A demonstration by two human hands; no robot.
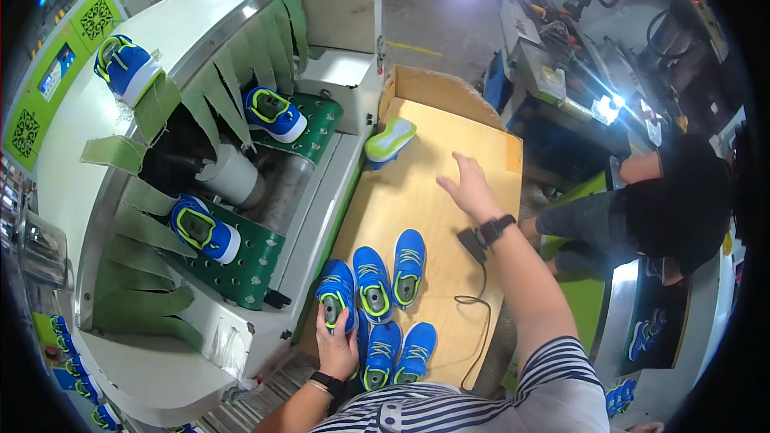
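My left hand (337,348) grips the heel end of a blue sneaker (336,282) with yellow-green trim and a grey-green insert in its opening. It is at the left edge of a light wooden table (377,204). Beside it stand more blue sneakers (370,273), several in two rough rows, toes pointing away from me. My right hand (471,187) reaches over the far half of the table, fingers apart and holding nothing. Ahead and to its left, apart from it, another sneaker (391,141) lies tipped over, its green and grey sole showing.
On the left, a white machine (341,8) with green flap curtains has two green perforated belts (265,269), each carrying a sneaker. One more sneaker (124,68) sits on its top. A black device (472,245) with a cable lies on the table. A person (682,208) works at right.
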